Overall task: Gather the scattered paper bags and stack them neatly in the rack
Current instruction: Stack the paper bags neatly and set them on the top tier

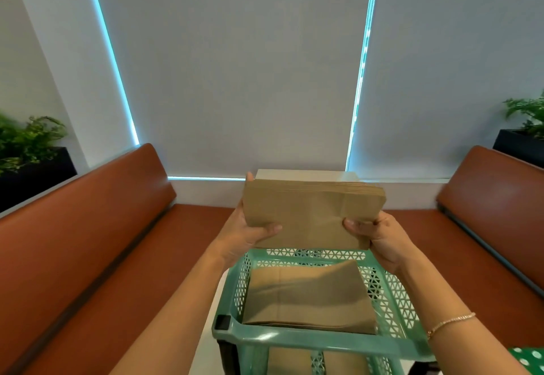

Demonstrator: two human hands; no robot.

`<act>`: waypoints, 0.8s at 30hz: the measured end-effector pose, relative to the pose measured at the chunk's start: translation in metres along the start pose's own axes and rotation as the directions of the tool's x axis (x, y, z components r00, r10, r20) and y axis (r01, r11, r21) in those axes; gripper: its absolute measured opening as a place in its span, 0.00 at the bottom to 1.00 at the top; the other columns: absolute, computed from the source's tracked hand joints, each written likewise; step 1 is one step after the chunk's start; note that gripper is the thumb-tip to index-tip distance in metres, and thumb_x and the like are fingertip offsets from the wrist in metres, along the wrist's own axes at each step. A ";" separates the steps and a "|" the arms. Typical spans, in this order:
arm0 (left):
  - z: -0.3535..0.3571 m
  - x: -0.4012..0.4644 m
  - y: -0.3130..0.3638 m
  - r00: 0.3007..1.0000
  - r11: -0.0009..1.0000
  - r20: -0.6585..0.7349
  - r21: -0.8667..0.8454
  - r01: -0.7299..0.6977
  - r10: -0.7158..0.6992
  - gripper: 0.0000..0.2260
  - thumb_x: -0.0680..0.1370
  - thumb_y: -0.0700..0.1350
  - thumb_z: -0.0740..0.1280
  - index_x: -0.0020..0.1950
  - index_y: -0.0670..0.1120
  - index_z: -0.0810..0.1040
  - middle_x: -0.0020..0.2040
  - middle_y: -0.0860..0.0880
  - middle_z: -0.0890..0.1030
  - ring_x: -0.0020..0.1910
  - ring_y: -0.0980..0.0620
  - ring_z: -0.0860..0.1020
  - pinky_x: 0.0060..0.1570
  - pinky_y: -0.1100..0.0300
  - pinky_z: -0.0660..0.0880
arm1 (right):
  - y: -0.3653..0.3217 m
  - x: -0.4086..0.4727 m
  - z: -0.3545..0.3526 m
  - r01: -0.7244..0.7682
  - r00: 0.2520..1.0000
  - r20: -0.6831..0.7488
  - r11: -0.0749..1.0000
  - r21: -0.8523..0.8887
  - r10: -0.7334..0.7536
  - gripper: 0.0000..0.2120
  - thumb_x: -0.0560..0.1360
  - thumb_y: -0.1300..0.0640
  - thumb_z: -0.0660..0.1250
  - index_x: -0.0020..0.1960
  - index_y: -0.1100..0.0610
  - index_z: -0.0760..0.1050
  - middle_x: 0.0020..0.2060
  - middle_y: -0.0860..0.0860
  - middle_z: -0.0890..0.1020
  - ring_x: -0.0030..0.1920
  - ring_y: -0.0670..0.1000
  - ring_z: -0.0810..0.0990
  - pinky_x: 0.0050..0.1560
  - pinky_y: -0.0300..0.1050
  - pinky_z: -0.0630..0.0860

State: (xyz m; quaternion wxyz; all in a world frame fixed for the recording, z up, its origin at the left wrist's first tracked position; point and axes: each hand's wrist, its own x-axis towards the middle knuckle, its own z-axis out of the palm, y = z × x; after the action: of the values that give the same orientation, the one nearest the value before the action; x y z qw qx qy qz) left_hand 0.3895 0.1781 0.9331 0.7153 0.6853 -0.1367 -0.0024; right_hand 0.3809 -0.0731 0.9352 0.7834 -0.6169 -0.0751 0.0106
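I can read no brand, label or writing on anything here; the brown paper is plain on every face I see.

Much is cut off or hidden. The bundle of paper bags (pixel 312 212) I hold covers the far rim of the green rack (pixel 391 295), and behind the bundle a pale flat-topped thing (pixel 306 175) shows only as a strip, so I cannot tell what it is. The rack's lower tier is cropped by the bottom of the picture; through the front rail I make out more brown paper (pixel 294 360) down there, but not how it lies. A scrap of green cloth with white dots (pixel 530 360) sits at the bottom right corner, mostly out of view.

My left hand (pixel 244 236) grasps the bundle's left edge, thumb laid across the near face, and one fingertip shows above its top corner. My right hand (pixel 379 236) grips the lower right corner, fingers curled over the near face (a thin bracelet (pixel 450 322) crosses that wrist). The bundle stands nearly upright, above the rack's far edge and clear of it.

In the rack's top tray a flat stack of bags (pixel 309 295) fills most of the floor, its near edge against the front rail.

Brown benches (pixel 88 242) run along both sides, with potted plants (pixel 26 142) behind them.
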 end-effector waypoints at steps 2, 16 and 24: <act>-0.002 -0.002 -0.008 0.999 0.999 -0.027 0.023 0.024 -0.023 0.49 0.66 0.30 0.74 0.77 0.54 0.50 0.62 0.46 0.77 0.56 0.53 0.79 0.52 0.61 0.79 | 0.005 -0.004 -0.003 -0.008 1.000 -0.021 0.998 -0.064 0.006 0.26 0.50 0.56 0.83 0.46 0.57 0.80 0.37 0.50 0.86 0.40 0.51 0.83 0.40 0.38 0.81; 0.009 -0.028 -0.024 0.989 0.993 -0.131 0.077 0.084 -0.074 0.43 0.65 0.42 0.76 0.69 0.71 0.59 0.71 0.48 0.70 0.68 0.47 0.71 0.66 0.44 0.70 | 0.021 -0.034 0.005 0.024 0.989 -0.135 0.977 -0.210 -0.053 0.44 0.65 0.72 0.73 0.70 0.41 0.61 0.55 0.50 0.75 0.52 0.51 0.77 0.47 0.48 0.81; 0.020 -0.028 -0.023 0.981 0.953 -0.191 0.297 0.062 -0.004 0.15 0.76 0.43 0.69 0.49 0.66 0.73 0.61 0.52 0.75 0.62 0.50 0.74 0.63 0.47 0.73 | 0.021 -0.029 0.024 0.002 0.973 -0.200 0.865 -0.502 -0.119 0.36 0.74 0.59 0.69 0.74 0.52 0.52 0.62 0.51 0.67 0.62 0.52 0.70 0.60 0.47 0.72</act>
State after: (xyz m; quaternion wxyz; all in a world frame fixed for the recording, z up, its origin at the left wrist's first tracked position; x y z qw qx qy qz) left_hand 0.3630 0.1629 0.9057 0.6117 0.7859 -0.0556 0.0715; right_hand 0.3505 -0.0484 0.9171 0.6008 -0.7926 -0.0059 -0.1036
